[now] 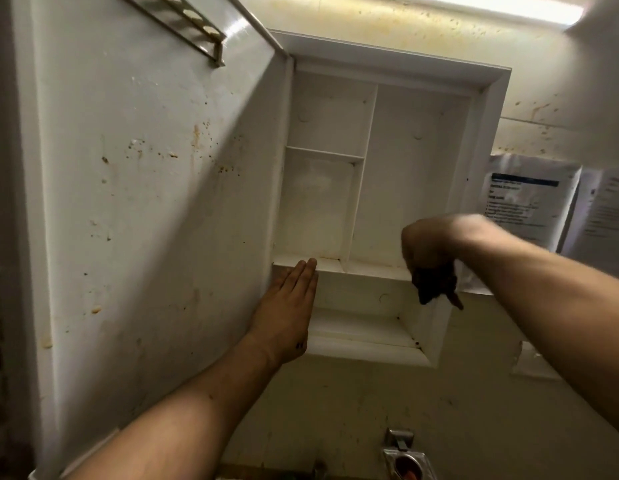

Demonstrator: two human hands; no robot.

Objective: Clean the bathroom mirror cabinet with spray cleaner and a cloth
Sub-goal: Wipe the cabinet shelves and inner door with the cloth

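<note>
Cabinet [387, 69] on the wall, door [145, 202] swung out left, papers [529, 202] just right of it, left hand [289, 306] against the middle shelf [370, 271] edge, right hand [427, 251] holding cloth [432, 285] before its lower right.

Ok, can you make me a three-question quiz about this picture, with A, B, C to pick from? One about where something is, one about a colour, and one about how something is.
1. Where do the left hand's fingertips rest?
A. on the cabinet's shelf edge
B. on the wall papers
C. on the tap

2. What colour is the thing in the right hand?
A. white
B. black
C. yellow

3. How is the cabinet door?
A. shut
B. swung open
C. taken off

Answers:
1 A, the straight fingers lie on the shelf's front edge.
2 B, the thing that hand grips looks black.
3 B, the door stands out to the left and the compartments show.
</note>
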